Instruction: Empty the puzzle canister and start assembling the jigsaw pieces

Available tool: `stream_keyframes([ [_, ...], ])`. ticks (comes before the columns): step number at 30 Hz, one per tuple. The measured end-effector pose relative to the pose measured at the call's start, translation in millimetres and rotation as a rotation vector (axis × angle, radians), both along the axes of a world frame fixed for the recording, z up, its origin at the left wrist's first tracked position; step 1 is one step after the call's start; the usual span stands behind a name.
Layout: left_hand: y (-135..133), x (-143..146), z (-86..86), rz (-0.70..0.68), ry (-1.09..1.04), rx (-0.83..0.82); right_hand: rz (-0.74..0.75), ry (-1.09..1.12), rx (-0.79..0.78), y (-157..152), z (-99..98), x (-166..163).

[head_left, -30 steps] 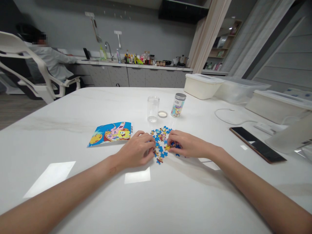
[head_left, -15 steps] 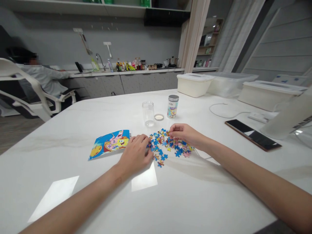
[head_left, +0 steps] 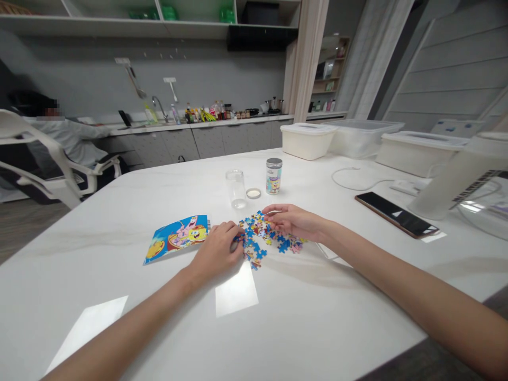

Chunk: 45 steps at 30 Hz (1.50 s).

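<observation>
A heap of small colourful puzzle pieces [head_left: 265,239] lies on the white table [head_left: 278,317]. My left hand [head_left: 219,250] rests at the heap's left edge, fingers curled onto the pieces. My right hand [head_left: 294,221] lies over the heap's far right side, fingertips pinched at a piece I cannot make out. A cartoon picture card [head_left: 177,239] lies flat just left of my left hand. Behind the heap stand an empty clear jar [head_left: 236,188], its loose lid [head_left: 253,193] and a capped printed jar [head_left: 273,176].
A dark phone [head_left: 396,214] lies to the right near a white cable [head_left: 353,182]. Lidded plastic boxes [head_left: 307,141] line the table's far right. A person sits in a white chair [head_left: 47,159] at far left, by a kitchen counter.
My right hand moved from the heap's near right to its far side, uncovering pieces beneath it. My left hand stayed at the left edge. The view tilted up.
</observation>
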<state>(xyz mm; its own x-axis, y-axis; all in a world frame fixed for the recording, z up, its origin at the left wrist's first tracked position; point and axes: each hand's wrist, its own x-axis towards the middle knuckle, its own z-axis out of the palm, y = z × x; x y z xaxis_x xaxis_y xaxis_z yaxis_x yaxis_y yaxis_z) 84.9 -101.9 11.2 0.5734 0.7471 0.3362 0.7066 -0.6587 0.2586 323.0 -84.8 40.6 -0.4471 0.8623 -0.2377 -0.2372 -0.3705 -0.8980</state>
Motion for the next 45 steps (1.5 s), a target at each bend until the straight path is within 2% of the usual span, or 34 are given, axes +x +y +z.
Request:
stream_keyframes([
  [9,13,-6,-2.0,-0.033,-0.308,-0.220,0.074,0.001,0.014,2,-9.0,-5],
  [18,14,-3,2.9,-0.004,-0.437,-0.427,0.079,-0.007,0.012,1,-12.3,-6],
  [27,13,-5,6.8,-0.021,-0.472,-0.417,0.005,0.049,0.008,5,-15.5,-6],
  [33,10,-4,7.1,-0.007,-0.423,-0.468,-0.009,0.059,0.014,8,-13.4,-3],
  [38,12,-4,3.8,-0.006,-0.415,-0.484,-0.083,0.023,0.045,11,-9.1,3],
  [45,16,-6,-1.1,-0.076,-0.417,-0.470,-0.200,-0.002,0.119,16,-2.6,13],
])
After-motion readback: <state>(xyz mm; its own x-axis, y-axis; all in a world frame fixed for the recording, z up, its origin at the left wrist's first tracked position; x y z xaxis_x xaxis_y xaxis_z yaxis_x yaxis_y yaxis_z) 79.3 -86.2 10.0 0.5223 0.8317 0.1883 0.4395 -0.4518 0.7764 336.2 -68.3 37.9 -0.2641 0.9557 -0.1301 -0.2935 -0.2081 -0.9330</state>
